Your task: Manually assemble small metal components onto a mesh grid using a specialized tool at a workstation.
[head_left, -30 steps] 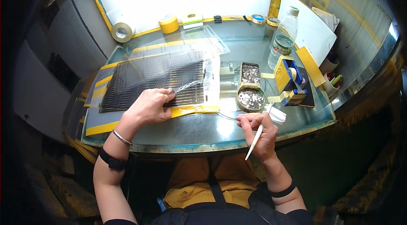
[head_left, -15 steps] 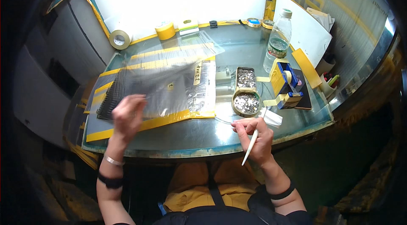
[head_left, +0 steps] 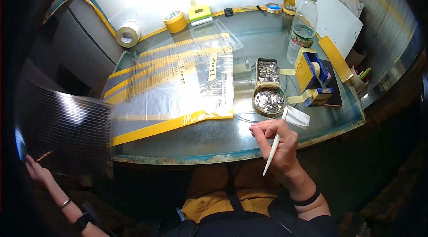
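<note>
Off the table's left side, my left hand (head_left: 39, 171) is closed on the edge of a dark translucent sheet (head_left: 67, 121) with fine parallel lines. My right hand (head_left: 281, 145) is over the table's front edge, gripping a slim white pointed stick (head_left: 271, 155), its tip directed down toward me. Thumb and forefinger are pinched together; whether anything small sits between them I cannot tell. Clear plastic sheets (head_left: 156, 103) with yellow tape strips and dotted rows lie on the left half of the table. Beyond my right hand stands a round tin (head_left: 269, 101) of small shiny bits.
A rectangular tin (head_left: 267, 71) adjoins the round one. Right of them are a blue-and-yellow tape dispenser (head_left: 312, 69), folded white paper (head_left: 296, 116) and a water bottle (head_left: 304, 27). Tape rolls (head_left: 174, 22) line the back. The glass table's front edge (head_left: 214, 159) is raised.
My left hand has swung left and lifted the dark sheet off the table, uncovering the clear sheets beneath. My right hand keeps the white stick, almost unmoved.
</note>
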Motion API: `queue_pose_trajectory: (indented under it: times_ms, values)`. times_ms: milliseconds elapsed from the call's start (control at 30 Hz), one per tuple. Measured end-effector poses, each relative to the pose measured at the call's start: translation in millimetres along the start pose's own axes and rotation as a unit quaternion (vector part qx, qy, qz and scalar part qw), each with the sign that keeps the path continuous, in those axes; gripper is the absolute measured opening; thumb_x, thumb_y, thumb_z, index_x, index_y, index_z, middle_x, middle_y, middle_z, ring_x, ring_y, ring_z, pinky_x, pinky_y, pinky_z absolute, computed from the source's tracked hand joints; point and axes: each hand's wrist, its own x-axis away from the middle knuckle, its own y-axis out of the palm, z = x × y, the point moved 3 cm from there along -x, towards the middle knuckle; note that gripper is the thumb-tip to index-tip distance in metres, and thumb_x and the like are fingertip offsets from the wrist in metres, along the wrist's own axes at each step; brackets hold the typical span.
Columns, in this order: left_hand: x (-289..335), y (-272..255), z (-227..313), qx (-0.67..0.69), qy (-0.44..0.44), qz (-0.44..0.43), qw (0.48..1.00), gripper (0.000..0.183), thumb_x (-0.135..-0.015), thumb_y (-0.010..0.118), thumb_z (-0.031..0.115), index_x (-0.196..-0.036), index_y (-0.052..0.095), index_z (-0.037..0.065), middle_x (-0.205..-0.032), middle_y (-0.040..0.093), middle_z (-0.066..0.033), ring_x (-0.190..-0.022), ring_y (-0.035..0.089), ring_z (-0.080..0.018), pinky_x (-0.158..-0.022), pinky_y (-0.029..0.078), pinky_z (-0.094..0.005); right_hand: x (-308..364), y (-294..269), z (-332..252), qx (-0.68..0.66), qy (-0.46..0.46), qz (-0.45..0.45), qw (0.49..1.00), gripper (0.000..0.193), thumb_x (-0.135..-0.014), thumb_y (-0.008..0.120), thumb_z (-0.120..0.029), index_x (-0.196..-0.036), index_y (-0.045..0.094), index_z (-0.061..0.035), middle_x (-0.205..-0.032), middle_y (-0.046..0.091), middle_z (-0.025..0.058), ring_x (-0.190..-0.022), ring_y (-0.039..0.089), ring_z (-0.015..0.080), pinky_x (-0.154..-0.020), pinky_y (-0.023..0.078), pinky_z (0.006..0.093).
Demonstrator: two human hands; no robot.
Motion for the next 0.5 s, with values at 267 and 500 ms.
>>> queue_pose_trajectory:
  times_ms: [267, 500]
  values:
    - [87, 41, 21, -0.219, 0.509, -0.12, 0.824, 0.027, -0.095, 0.062, 0.002, -0.12, 0.061, -0.007, -0.127, 0.062, -0.0181, -0.102, 0.067, -0.0197, -0.084, 0.057, -0.0272, 2, 1, 0, 0.038, 0.005, -0.013, 0.999, 0.014, -0.083, 0.073, 0.0, -0.087, 0.059, -0.0026, -0.078, 0.07, 0.0082, -0.064, 0.066, 0.0143, -0.058, 0.053, 0.0276]
    - [380, 77, 113, 0.114, 0.32, -0.659, 0.671, 0.026, -0.092, 0.052, -0.003, -0.116, 0.062, -0.003, -0.135, 0.057, -0.0207, -0.129, 0.052, -0.0362, -0.108, 0.039, -0.0547, 2, -2, 5, 0.009, 0.023, 0.012, 1.0, 0.016, -0.085, 0.072, -0.002, -0.085, 0.056, -0.003, -0.077, 0.071, 0.0097, -0.064, 0.067, 0.0147, -0.061, 0.055, 0.0276]
